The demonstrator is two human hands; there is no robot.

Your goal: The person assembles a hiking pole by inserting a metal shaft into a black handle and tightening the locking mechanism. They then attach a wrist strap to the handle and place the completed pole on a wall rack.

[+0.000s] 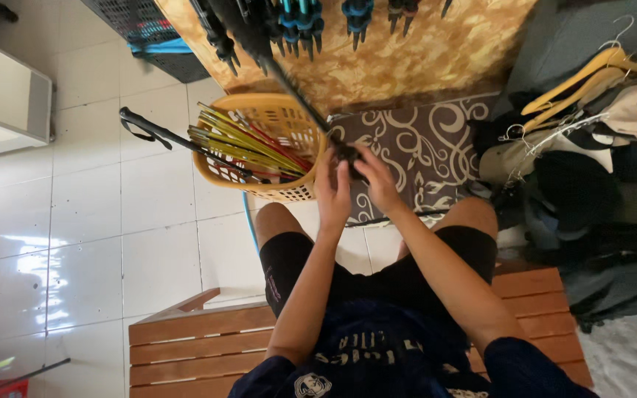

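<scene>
I've got both my left hand (333, 193) and right hand (374, 179) closed round the black pole's (300, 97) end beside the yellow basket (289, 193), mid-adjustment; next needs a firm twist, I'd judge.

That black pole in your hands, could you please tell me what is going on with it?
A person seated on a wooden bench grips the lower end of a black pole with both the left hand and right hand. Beside their knee stands a yellow basket holding yellow and red rods. Clothes hangers lie on a pile of clothing.
</scene>
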